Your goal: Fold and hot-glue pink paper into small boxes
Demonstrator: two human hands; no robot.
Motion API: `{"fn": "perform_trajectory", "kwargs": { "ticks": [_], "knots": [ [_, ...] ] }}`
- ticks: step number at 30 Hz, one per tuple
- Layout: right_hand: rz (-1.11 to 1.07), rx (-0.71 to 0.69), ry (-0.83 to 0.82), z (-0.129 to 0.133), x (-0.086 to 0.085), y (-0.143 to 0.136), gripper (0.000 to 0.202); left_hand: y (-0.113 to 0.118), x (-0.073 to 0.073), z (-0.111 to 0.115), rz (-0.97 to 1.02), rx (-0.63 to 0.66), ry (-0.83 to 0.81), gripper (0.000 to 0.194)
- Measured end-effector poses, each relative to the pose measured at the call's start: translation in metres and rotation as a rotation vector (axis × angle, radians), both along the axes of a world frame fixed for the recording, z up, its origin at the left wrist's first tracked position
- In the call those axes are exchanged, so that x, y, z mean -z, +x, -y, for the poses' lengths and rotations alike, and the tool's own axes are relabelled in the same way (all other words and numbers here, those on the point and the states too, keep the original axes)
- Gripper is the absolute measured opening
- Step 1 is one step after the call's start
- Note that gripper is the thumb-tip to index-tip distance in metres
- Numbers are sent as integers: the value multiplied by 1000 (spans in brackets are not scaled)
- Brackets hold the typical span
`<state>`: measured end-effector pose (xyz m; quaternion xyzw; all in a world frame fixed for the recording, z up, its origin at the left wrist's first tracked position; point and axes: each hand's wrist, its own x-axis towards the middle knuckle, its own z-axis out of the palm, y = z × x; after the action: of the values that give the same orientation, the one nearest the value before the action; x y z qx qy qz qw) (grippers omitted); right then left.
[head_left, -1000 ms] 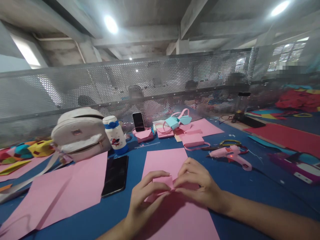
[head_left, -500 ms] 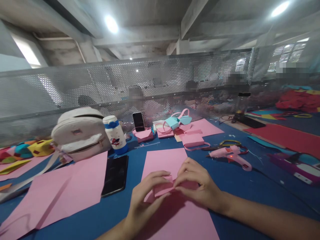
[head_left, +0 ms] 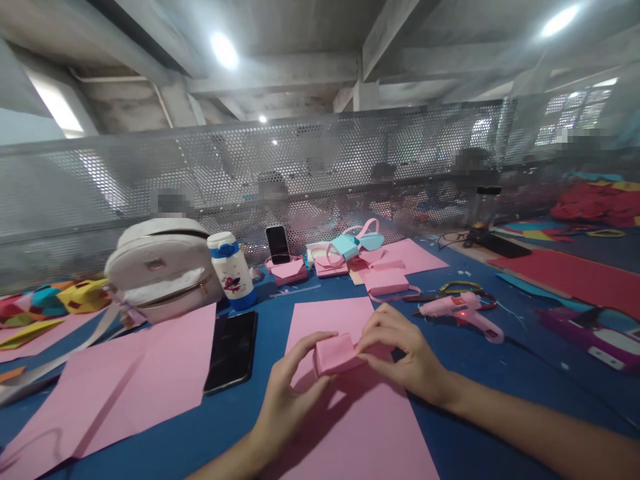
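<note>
A small folded pink paper box (head_left: 336, 354) is held between my two hands, above a large pink paper sheet (head_left: 360, 433). My left hand (head_left: 295, 387) grips its left end, thumb below and fingers above. At the right end, my right hand (head_left: 400, 350) pinches the paper between thumb and fingertips. A pink glue gun (head_left: 457, 308) with a lit red light lies to the right of my right hand. Beside it are scissors with yellow-green handles (head_left: 460, 288). Finished-looking small pink paper bags (head_left: 387, 280) sit beyond the sheet.
To the left are a dark phone (head_left: 231, 352), more pink paper (head_left: 145, 380), a white and blue bottle (head_left: 233, 270) and a white backpack (head_left: 163, 267). A purple tool (head_left: 595, 340) and red paper (head_left: 575, 267) lie right. A perforated metal divider (head_left: 320, 167) runs behind.
The paper box has risen slightly and turned so its top face shows more. My left fingers have spread wider around it, and my right hand has shifted a little.
</note>
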<state>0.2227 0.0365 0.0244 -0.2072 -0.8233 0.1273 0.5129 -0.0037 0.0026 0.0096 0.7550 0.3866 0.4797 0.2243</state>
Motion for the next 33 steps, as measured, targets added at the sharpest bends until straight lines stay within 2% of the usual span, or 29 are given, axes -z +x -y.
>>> {"fn": "perform_trajectory", "kwargs": {
  "ticks": [6,33],
  "knots": [
    [6,26,15,-2,-1,1,12,2,-3,-1,31,-28,-36,30],
    [5,2,65,1,0,1,3,-1,-1,-3,26,7,2,32]
  ]
}}
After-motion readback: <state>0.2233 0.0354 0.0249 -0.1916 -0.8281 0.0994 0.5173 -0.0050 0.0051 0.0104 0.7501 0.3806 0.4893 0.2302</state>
